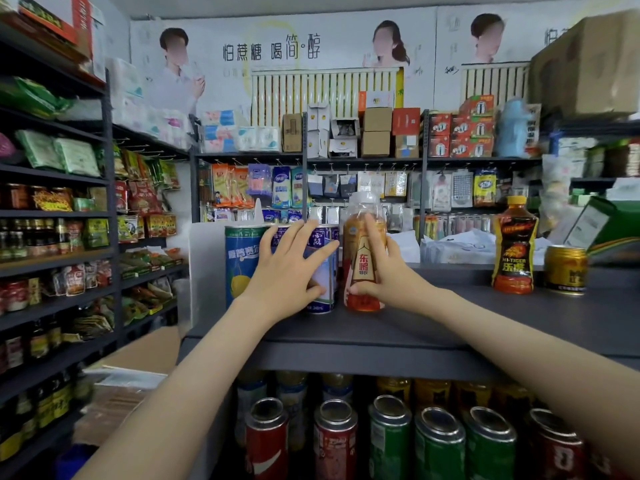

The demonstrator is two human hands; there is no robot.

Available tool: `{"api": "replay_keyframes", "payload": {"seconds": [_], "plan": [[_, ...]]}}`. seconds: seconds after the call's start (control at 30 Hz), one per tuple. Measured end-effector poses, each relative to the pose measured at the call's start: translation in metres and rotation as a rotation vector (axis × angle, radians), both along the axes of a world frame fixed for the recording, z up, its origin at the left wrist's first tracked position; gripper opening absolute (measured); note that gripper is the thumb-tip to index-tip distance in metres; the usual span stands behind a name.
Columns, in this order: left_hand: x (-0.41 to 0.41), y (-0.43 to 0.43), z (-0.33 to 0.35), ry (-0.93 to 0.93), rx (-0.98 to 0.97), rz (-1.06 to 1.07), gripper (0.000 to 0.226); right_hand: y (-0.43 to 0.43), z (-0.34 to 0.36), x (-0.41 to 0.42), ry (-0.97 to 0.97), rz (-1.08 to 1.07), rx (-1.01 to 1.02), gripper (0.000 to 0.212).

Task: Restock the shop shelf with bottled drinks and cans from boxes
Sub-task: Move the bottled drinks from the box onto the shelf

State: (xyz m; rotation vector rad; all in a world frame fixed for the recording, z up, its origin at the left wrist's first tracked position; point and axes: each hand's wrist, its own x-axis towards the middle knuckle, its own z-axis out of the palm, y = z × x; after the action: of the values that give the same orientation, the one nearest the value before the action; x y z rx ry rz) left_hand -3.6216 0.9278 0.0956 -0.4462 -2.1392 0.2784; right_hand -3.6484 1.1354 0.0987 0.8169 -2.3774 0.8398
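Note:
On the dark top shelf [450,327] my left hand [289,271] wraps its fingers and thumb round a blue and white can [323,268] that stands among other blue cans [242,261] at the left. Right beside it my right hand [381,268] grips an orange drink bottle [363,251] with a white cap and a red label. The bottle stands upright on the shelf, touching or nearly touching the can.
A dark orange bottle [515,245] and a gold can [565,270] stand further right on the same shelf. Red and green cans [391,441] fill the shelf below. A cardboard box [138,362] sits low at the left, next to snack racks [55,237].

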Motion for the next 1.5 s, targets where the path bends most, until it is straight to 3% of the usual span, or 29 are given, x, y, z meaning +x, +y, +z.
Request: {"api": "replay_keyframes", "payload": {"seconds": [0.23,0.4,0.5,0.6,0.83,0.97,1.1,1.3,1.5], "plan": [[0.009,0.008,-0.005,-0.005,0.06,-0.141,0.07,0.004,0.004,0.007,-0.02,0.004,0.029,0.121],[0.038,0.02,-0.013,-0.099,0.228,-0.095,0.064,-0.001,0.003,0.031,-0.031,-0.116,0.026,0.108],[0.061,0.017,-0.026,-0.116,0.299,-0.155,0.062,-0.007,-0.002,0.06,0.092,-0.096,-0.033,0.084],[0.09,0.014,-0.046,-0.115,0.394,-0.249,0.057,-0.017,-0.02,0.095,0.29,-0.081,0.078,0.058],[0.185,0.0,-0.119,-0.113,0.675,-0.206,0.049,-0.055,-0.098,0.17,0.362,0.183,0.018,0.037],[0.246,-0.026,-0.185,-0.26,0.761,-0.062,0.046,-0.1,-0.168,0.208,0.18,0.336,0.043,0.035],[0.306,-0.075,-0.257,-0.427,0.833,0.259,0.05,-0.157,-0.243,0.245,-0.132,0.483,0.128,0.041],[0.387,-0.154,-0.359,-0.802,0.879,0.684,0.054,-0.247,-0.34,0.271,-0.377,0.588,0.391,0.045],[0.456,-0.23,-0.472,-1.241,0.799,0.91,0.057,-0.361,-0.436,0.285,-0.582,0.696,0.601,0.049]]}}
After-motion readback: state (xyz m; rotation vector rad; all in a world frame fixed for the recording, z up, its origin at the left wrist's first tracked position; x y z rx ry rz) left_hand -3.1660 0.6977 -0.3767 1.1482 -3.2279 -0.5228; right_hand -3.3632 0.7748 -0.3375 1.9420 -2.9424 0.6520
